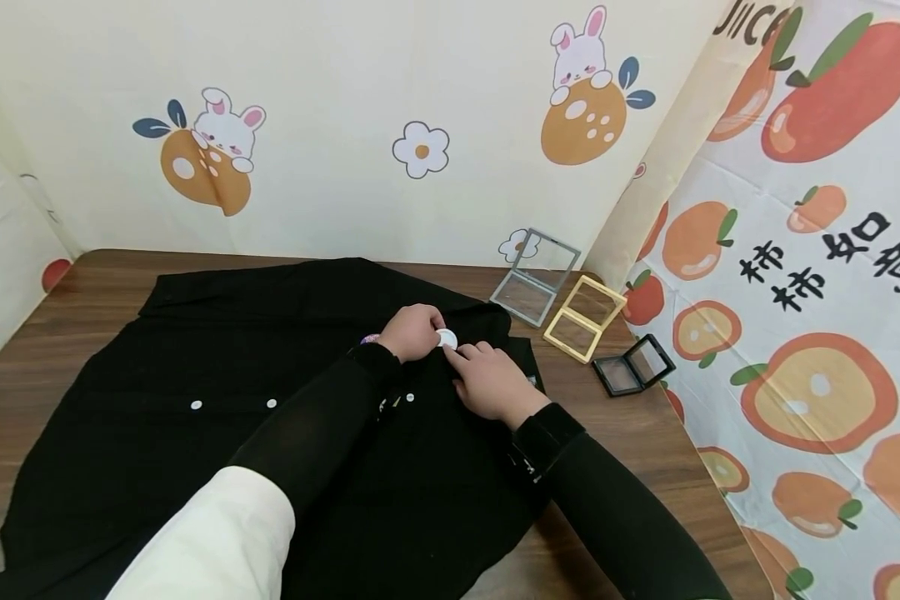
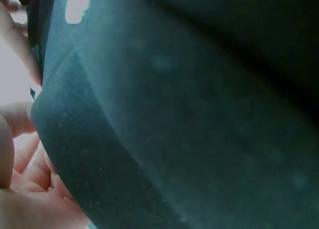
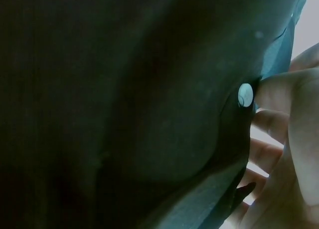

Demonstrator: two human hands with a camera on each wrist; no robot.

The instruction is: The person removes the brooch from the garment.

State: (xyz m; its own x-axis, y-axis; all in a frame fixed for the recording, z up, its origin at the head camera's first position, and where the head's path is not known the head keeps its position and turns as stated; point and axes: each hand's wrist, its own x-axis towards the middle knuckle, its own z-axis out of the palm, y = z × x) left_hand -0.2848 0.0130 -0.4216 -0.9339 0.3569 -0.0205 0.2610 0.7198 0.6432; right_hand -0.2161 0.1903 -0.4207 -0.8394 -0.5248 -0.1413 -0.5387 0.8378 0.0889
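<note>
A black shirt (image 1: pixel 157 350) with white buttons lies spread over the table. At its upper right part, both hands hold the cloth on either side of a small white round piece (image 1: pixel 447 337), whose kind I cannot tell. My left hand (image 1: pixel 411 332) grips the shirt's edge; in the left wrist view the thumb is at the edge and its fingers (image 2: pixel 35 174) lie behind the cloth. My right hand (image 1: pixel 491 379) pinches the cloth too, with the thumb beside a white button (image 3: pixel 245 95) in the right wrist view. Its other fingers are partly hidden behind the fabric.
Right of the shirt, a grey frame (image 1: pixel 536 279), a yellow frame (image 1: pixel 585 318) and a black frame (image 1: pixel 633 367) stand half-folded on the wooden table (image 1: pixel 570 467). A patterned cloth wall (image 1: pixel 330 125) rises behind, and another printed sheet (image 1: pixel 855 317) hangs along the right side.
</note>
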